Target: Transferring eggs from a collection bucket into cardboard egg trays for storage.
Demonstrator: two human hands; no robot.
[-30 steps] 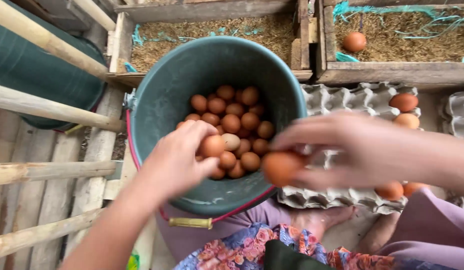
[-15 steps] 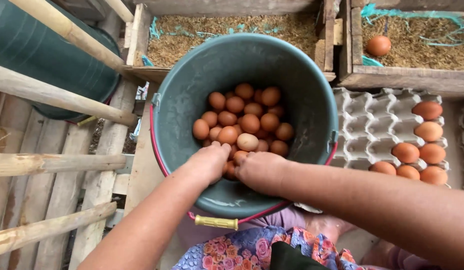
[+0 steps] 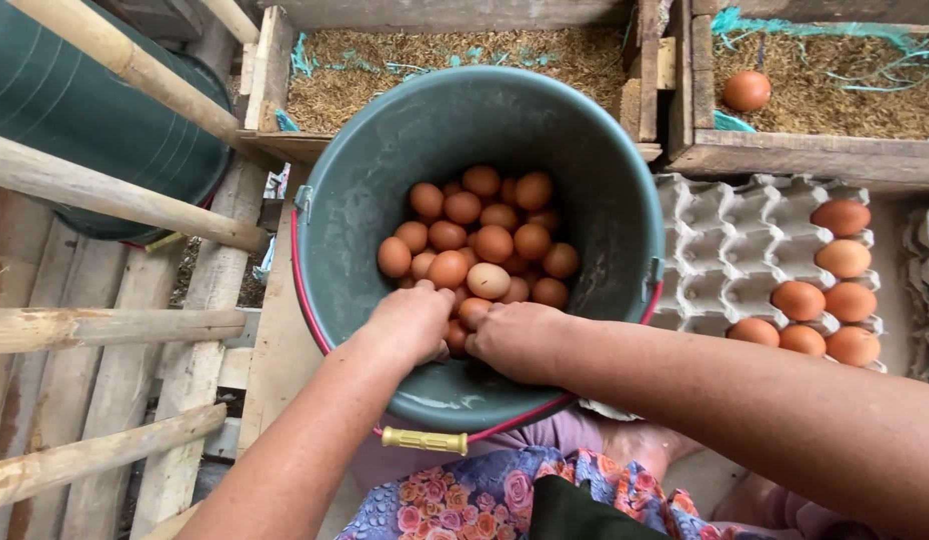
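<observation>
- Left hand (image 3: 410, 322), right hand (image 3: 520, 340): side by side in round green plastic bucket (image 3: 365, 200), fingers curled into smooth brown eggs (image 3: 485, 240); grip hidden.
- Dimpled grey pulp tray (image 3: 725, 250) right, part filled.
- Straw-lined wooden box (image 3: 275, 60) behind.

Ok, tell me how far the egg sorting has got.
Done: six brown eggs sit at the egg tray's right side. In hand: left hand and right hand are down among the bucket's eggs. Left: most tray cups empty, bucket pile large.
</observation>
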